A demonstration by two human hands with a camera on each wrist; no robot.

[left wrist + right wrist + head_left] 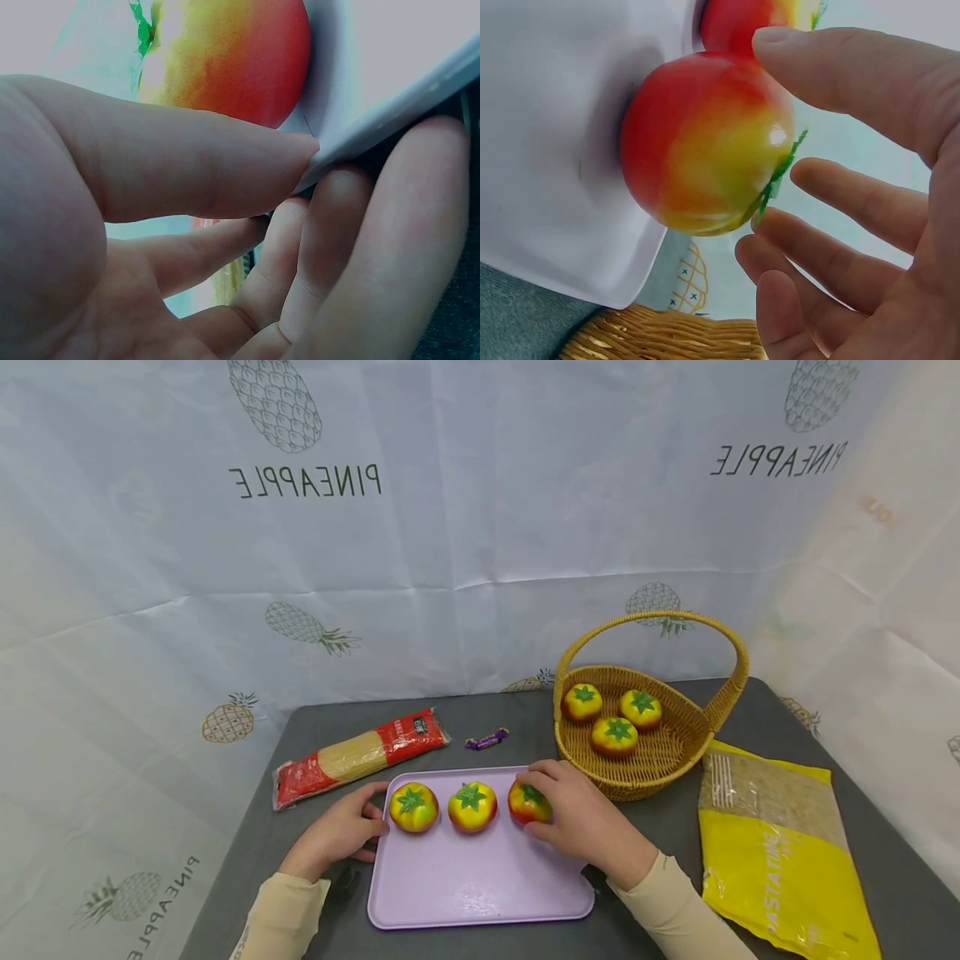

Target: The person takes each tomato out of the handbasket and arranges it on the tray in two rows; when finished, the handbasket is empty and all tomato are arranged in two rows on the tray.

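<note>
A lilac tray [465, 877] lies on the dark table with three red-and-yellow, tomato-like fruits in a row along its far side. My left hand [343, 831] pinches the tray's left edge, thumb over the rim and fingers beneath it, close to the left fruit [414, 807]. The middle fruit [472, 807] sits between the hands. Around the right fruit [705, 146], my right hand [585, 814] spreads its thumb and fingers; in the right wrist view gaps show between the fingertips and its green leafy top.
Behind the tray's right corner stands a wicker basket [675, 756] with a tall handle and three similar fruits. A yellow bag [787, 877] lies right of it. A red pasta packet [360, 757] and a purple wrapped candy [487, 739] lie beyond the tray. Printed cloth hangs behind.
</note>
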